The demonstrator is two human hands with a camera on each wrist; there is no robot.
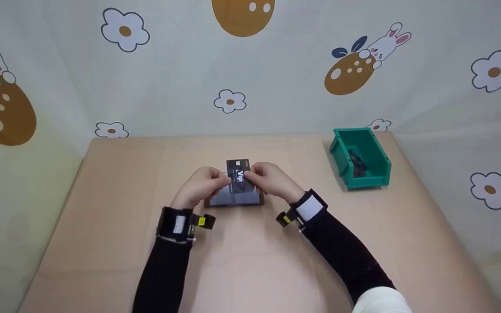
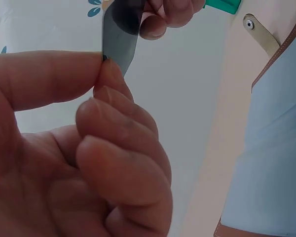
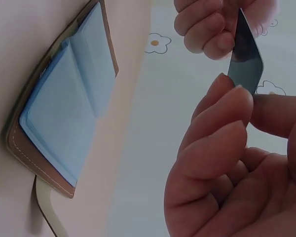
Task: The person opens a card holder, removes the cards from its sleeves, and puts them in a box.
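A black card (image 1: pixel 238 174) with "Vip" printed on it is held up over an open card holder (image 1: pixel 235 200). My left hand (image 1: pixel 200 186) pinches the card's left edge between thumb and fingers. On the opposite edge, my right hand (image 1: pixel 275 180) pinches it too, the thumb lying on the printed face. Both wrist views show the card (image 3: pixel 246 66) nearly edge-on, apart from the holder. The holder has bluish plastic sleeves (image 2: pixel 271 163) in a brown stitched cover, spread flat on the table. Its snap strap (image 2: pixel 261 37) sticks out from one side.
A green bin (image 1: pixel 365 182) stands at the table's back right, with dark flat items (image 1: pixel 357 164) inside. The beige tabletop (image 1: pixel 115 208) ends at patterned curtains (image 1: pixel 176 74) behind and on both sides. Each wrist carries a strapped camera (image 1: pixel 205 221).
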